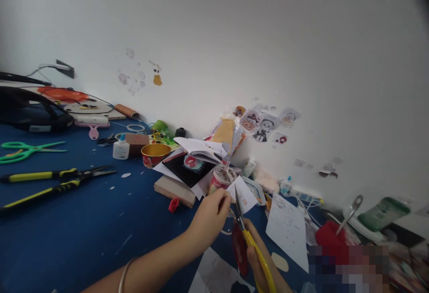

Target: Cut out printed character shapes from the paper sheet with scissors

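Note:
My left hand [209, 219] pinches a small white piece of paper [243, 194] with a faint print on it, held up over the blue table [83, 221]. My right hand [256, 257] grips yellow-handled scissors [246, 235]; their blades point up and meet the paper's lower left edge. A thin bangle circles my left forearm. Just behind the paper stands a small round cup [221, 177] with sticks in it.
Yellow-handled shears [56, 181] and green scissors [28, 149] lie at the left. A glue bottle [121, 147], a gold-lined tin [155, 154], a black book with papers [191, 165] and a wooden block [174, 190] crowd the middle. White sheets [288, 228] lie right. Stickers dot the wall.

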`<state>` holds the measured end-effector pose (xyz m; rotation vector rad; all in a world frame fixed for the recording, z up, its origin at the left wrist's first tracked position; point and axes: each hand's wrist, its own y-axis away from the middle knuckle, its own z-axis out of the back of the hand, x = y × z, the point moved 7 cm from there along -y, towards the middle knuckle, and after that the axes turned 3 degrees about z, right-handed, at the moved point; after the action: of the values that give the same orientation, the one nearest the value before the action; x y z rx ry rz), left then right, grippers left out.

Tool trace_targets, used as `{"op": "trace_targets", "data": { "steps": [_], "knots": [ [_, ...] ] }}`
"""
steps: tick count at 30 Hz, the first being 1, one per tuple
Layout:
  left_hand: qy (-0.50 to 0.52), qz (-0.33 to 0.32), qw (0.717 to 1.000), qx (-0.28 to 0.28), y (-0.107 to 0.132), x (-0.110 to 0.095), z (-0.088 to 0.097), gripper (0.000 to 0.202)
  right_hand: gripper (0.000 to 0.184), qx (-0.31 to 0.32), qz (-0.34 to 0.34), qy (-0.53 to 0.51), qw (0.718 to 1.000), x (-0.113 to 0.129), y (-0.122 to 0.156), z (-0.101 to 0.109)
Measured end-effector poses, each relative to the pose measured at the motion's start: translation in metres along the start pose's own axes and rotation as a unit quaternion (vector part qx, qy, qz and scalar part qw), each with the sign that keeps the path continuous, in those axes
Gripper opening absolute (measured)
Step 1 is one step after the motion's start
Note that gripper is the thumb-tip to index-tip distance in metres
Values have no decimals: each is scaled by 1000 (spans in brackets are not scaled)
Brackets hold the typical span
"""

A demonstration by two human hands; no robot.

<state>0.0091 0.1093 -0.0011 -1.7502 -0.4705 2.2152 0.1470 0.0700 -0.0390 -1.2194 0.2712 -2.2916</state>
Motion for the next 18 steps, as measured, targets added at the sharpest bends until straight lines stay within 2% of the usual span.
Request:
{"op": "trace_targets", "data": {
  "steps": [4, 8, 18],
  "knots": [
    [4, 15, 1000, 5, 1, 3, -1, 27, 61, 34, 0, -37, 999, 1, -3, -2],
    [-31, -3, 999, 14, 1, -1, -1, 26, 72, 45, -1, -54, 998, 2, -6, 0],
    [-130, -17, 991, 26, 1, -4, 1, 24, 68, 46, -29, -56, 997, 6, -2, 1]
  ]
}}
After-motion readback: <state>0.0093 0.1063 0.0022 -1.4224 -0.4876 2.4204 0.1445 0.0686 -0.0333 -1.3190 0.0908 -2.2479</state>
